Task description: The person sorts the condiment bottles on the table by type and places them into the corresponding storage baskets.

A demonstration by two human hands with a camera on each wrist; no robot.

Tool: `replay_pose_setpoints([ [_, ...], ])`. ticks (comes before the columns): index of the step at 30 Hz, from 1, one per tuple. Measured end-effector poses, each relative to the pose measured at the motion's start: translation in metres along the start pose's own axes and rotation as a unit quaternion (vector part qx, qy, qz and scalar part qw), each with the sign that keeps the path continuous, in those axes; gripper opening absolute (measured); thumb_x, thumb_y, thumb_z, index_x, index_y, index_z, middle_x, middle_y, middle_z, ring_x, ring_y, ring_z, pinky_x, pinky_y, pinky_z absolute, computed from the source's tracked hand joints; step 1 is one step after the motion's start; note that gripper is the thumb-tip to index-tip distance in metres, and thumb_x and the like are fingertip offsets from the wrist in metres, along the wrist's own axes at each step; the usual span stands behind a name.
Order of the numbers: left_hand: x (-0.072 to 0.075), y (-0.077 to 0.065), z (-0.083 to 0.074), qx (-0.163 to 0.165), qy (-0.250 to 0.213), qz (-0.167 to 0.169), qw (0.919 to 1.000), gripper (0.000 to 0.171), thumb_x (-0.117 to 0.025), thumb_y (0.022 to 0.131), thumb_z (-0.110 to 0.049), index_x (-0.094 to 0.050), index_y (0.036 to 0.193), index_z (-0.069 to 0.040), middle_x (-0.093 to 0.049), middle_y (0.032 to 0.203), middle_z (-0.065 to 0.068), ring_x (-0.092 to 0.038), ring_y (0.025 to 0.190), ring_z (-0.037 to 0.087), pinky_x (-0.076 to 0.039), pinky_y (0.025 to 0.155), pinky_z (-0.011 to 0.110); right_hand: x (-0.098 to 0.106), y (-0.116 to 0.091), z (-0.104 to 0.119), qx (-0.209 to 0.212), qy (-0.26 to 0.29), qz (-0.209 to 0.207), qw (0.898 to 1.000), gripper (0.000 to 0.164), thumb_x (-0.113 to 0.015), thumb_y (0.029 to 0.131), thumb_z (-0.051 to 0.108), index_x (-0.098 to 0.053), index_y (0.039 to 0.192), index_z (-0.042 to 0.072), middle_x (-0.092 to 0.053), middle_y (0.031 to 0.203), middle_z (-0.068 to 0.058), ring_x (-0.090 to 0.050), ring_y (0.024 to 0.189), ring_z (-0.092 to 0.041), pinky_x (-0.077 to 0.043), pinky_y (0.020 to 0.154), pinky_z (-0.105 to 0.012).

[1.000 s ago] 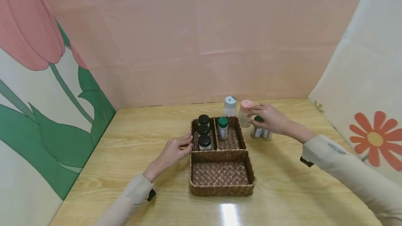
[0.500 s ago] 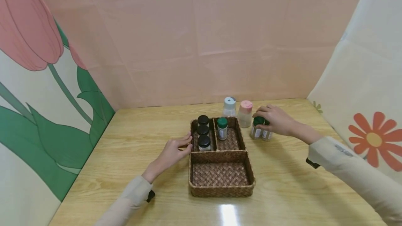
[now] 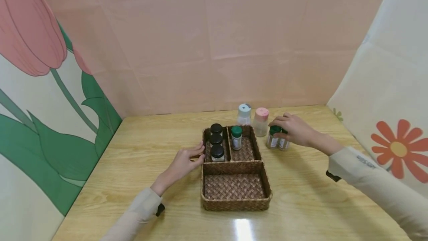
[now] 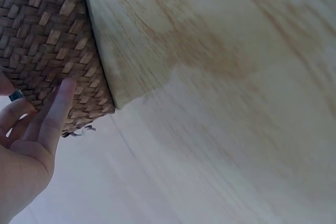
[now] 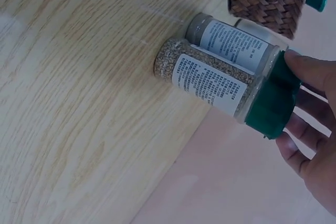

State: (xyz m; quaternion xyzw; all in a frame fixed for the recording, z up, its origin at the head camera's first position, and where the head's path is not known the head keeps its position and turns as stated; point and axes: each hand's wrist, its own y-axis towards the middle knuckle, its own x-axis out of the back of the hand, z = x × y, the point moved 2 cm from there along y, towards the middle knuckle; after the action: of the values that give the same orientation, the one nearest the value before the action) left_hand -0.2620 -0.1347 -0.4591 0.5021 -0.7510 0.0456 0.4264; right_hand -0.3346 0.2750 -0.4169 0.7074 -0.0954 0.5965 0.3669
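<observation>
Since the earliest head-view frame, the right hand (image 3: 295,130) has shifted from the pink-capped bottle (image 3: 260,126) to two green-lidded jars (image 3: 272,143), upright on the table (image 3: 301,189) at two o'clock of the woven basket (image 3: 236,205). We note thumb and fingers curved about the lid on the basket's side, apparently pinching it from above, a hold suited to a narrow jar standing close against its neighbour. Both jar bodies lie at about eight o'clock from that hand. At nine o'clock of the basket, the left hand (image 3: 180,164) touches the outer wall, we judge to steady it.

Left wrist view: we see one finger extended along the weave and others loosely bent near the rim, spread rather than clenched.

Right wrist view: from the fingertips, the labelled bodies extend toward ten o'clock, beyond the touched lids; whether the second lid is also gripped, we cannot tell.
</observation>
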Motion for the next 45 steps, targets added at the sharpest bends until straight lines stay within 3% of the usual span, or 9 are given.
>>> replay_pose_setpoints([
  [8,-0.001,-0.001,0.001,-0.003,-0.010,-0.004,0.9999,0.039,-0.059,0.100,-0.013,-0.057,0.131,0.009,-0.048,0.142,0.021,-0.017,0.031,-0.005,-0.032,0.033,0.018,0.000,0.000,0.000,0.002,0.014,-0.007,1.000,0.042,-0.086,0.076,0.015,-0.071,0.112,0.001,-0.069,0.102,-0.011,-0.057,0.084,-0.025,-0.047,0.068,-0.044],
  [15,0.000,0.001,0.000,-0.003,-0.001,-0.003,1.0000,0.039,-0.059,0.100,-0.014,-0.057,0.131,0.008,-0.048,0.141,0.023,-0.018,0.031,-0.002,-0.032,0.032,0.018,0.009,0.004,0.000,-0.010,0.033,-0.010,0.999,0.038,-0.081,0.082,0.011,-0.068,0.115,-0.003,-0.067,0.105,-0.015,-0.061,0.092,-0.034,-0.048,0.078,-0.055],
  [26,0.001,0.002,0.002,0.005,0.000,-0.002,1.0000,0.038,-0.059,0.100,-0.013,-0.057,0.132,0.007,-0.048,0.142,0.019,-0.017,0.031,-0.003,-0.032,0.033,0.018,0.018,0.011,0.003,-0.046,0.057,-0.025,0.997,0.033,-0.075,0.090,0.015,-0.067,0.116,-0.003,-0.064,0.105,-0.013,-0.062,0.088,-0.026,-0.052,0.071,-0.045],
  [33,-0.001,-0.001,0.001,-0.004,0.010,-0.004,0.9999,0.038,-0.060,0.099,-0.011,-0.057,0.131,0.008,-0.048,0.142,0.020,-0.017,0.032,-0.006,-0.033,0.035,0.018,0.023,0.012,0.011,-0.076,0.081,-0.032,0.993,0.036,-0.070,0.094,0.018,-0.064,0.125,0.001,-0.061,0.111,-0.007,-0.060,0.086,-0.018,-0.050,0.067,-0.039],
  [45,-0.001,0.002,0.002,-0.003,0.014,0.001,0.9999,0.038,-0.061,0.099,-0.012,-0.058,0.131,0.007,-0.048,0.142,0.020,-0.017,0.032,-0.003,-0.032,0.034,0.016,0.038,0.031,0.024,-0.034,0.097,-0.077,0.992,0.035,-0.070,0.094,0.011,-0.062,0.127,0.003,-0.057,0.117,-0.005,-0.058,0.090,-0.014,-0.049,0.065,-0.036],
])
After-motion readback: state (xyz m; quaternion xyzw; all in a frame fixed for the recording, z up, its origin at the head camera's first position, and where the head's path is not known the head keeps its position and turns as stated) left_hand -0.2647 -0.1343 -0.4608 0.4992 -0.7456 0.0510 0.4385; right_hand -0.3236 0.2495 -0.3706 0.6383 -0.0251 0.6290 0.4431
